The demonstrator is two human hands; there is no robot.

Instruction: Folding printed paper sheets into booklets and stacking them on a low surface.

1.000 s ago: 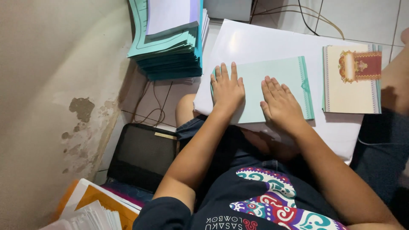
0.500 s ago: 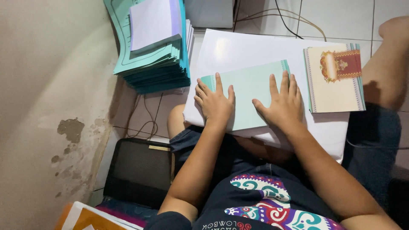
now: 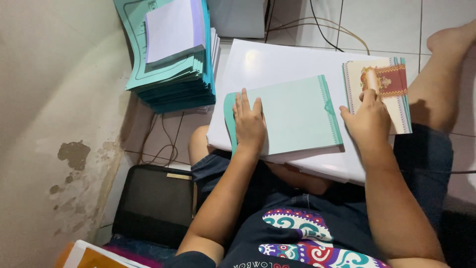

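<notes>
Matt mint paper cover (image 3: pixel 297 116) lies on a glossy white board (image 3: pixel 277 62).

— What sits under the left hand (image 3: pixel 249 124)?
— The near corner of the green booklet (image 3: pixel 292 116); the palm covers it.
— And the card (image 3: pixel 379 92)?
— The right hand (image 3: pixel 369 121) hides its lower left part.
— The green stack (image 3: pixel 171 82)?
— Cut off by the top edge, like the grey box (image 3: pixel 238 17) behind it.
— The orange thing (image 3: pixel 94 255) at the bottom?
— Mostly out of frame; I can't tell what it is.
</notes>
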